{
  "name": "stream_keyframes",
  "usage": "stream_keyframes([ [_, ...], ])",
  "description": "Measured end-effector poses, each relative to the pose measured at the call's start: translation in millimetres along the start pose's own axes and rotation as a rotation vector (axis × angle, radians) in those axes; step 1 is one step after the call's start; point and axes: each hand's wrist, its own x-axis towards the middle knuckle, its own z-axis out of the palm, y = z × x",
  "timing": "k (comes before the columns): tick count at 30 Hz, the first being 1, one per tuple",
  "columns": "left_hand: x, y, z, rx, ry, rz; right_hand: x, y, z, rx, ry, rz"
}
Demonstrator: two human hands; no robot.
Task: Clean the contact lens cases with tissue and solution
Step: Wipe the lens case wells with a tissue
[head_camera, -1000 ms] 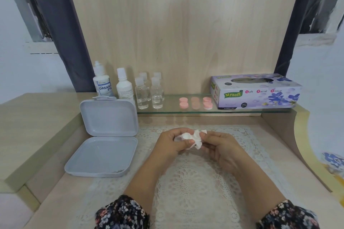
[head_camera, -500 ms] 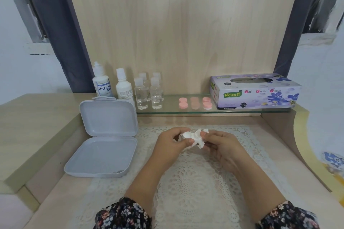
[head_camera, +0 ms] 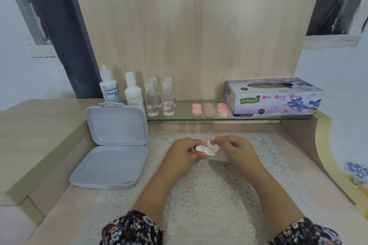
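Hands meeting over lace mat (head_camera: 209, 195) at desk centre. Left hand (head_camera: 180, 155) curled, fingers and thumb pinching small white contact lens case (head_camera: 199, 148), round cup of it showing just past thumb. Right hand (head_camera: 238, 150) curled too, fingertips gripping crumpled white tissue (head_camera: 213, 150), pressed against right side of case. Loose flap of tissue hanging below right-hand fingers, near mat. Case and tissue touching, held between both hands just above mat; exact contact with mat impossible to tell. Floral sleeves at both wrists, bottom edge of view.

Grey plastic box (head_camera: 111, 157) left of mat, lid swung open and standing upright against raised side ledge, base flat on desk. Glass shelf (head_camera: 185, 117) running along back wall. On shelf, far left: solution bottle (head_camera: 110, 87) with blue label reading DREAM EYE, then plain white bottle (head_camera: 133, 91) just beside it. Next, four small clear bottles (head_camera: 160, 97) in a tight cluster, white caps, liquid low in each. Middle of shelf: pink lens cases (head_camera: 209, 109), three pairs of round caps in a row, apart from bottles. Right end of shelf: tissue box (head_camera: 274, 96), purple with flower print, marked Mysoft Soft Facial Tissue, oval opening on top. Wooden panel behind, strip of tape across upper part.
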Motion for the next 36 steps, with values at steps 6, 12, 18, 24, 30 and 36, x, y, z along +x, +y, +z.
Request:
stream_keyframes([
  [6, -1.2, -3.7, 2.5, 0.2, -0.066, 0.047, -3.8, -0.2, -3.7, -0.359, -0.181, -0.112],
  [12, -1.7, 0.1, 5.2, 0.169, 0.117, 0.112, 0.0, 1.3, 2.0, -0.228, 0.029, -0.042],
  [18, -2.8, 4.6, 7.7, 0.243, 0.117, 0.143, 1.1, 3.2, 4.1, -0.132, 0.113, 0.025],
  [24, -2.1, 0.0, 2.8, 0.207, 0.018, 0.062, 0.3, 2.0, -5.0, -0.267, -0.123, -0.155],
  [30, -1.4, 1.7, 4.6, 0.13, 0.085, -0.001, 1.8, 0.2, -1.8, -0.145, 0.04, -0.152],
  [36, -1.1, 6.1, 5.7, 0.23, 0.173, -0.002, -1.3, 1.3, 4.4, -0.25, 0.004, -0.215],
])
